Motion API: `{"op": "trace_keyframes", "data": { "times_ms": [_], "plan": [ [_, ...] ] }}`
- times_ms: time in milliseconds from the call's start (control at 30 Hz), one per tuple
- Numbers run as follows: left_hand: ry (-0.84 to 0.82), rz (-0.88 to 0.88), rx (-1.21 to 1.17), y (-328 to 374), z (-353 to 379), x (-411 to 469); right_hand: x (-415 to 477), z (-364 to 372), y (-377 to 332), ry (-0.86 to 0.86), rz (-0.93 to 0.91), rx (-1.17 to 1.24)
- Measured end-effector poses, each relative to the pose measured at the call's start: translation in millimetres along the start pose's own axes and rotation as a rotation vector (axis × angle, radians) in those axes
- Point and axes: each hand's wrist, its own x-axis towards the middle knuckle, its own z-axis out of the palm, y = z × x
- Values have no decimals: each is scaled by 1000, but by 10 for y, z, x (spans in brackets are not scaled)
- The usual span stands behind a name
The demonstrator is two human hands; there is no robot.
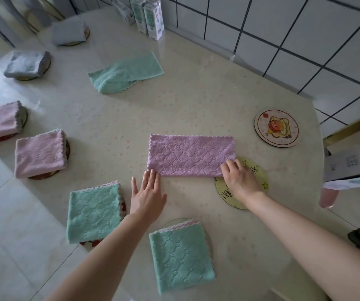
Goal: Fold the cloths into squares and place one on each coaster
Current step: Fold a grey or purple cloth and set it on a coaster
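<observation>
green folded cloth (181,255) tops its coaster (174,223); left grip (147,196) flat, right grip (239,179) pinches purple cloth (190,156).

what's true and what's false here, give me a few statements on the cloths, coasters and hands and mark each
1. The purple cloth is folded to a long strip, not a square. True.
2. The cartoon coaster carries a cloth. False: it is bare.
3. The right hand touches the purple cloth above the yellow coaster. True.
4. The left hand is curled into a fist. False: it lies flat, straight, at the purple cloth's near left corner.
</observation>
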Motion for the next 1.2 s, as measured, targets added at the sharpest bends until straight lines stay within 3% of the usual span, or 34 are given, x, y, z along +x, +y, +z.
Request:
{"op": "trace_keyframes", "data": {
  "times_ms": [267,467,600,733,867,1000,1200],
  "plan": [
    [-8,-68,35,-5,-94,165,-119,-156,-135,135,2,233],
    [133,324,-42,323,-28,-6,-473,-542,-579,254,-98,461],
    [308,415,-232,346,76,-113,-633,-692,-833,182,-167,650],
    [279,578,-334,171,105,-227,-711,-720,-929,57,-248,774],
    [235,722,-398,-60,100,-309,-617,-493,-771,45,-261,657],
    [156,683,-454,-211,89,-405,-542,-184,-565,-35,-399,461],
    [194,612,-370,-355,157,-485,-582,11,-471,-69,-507,304]
  ]
}}
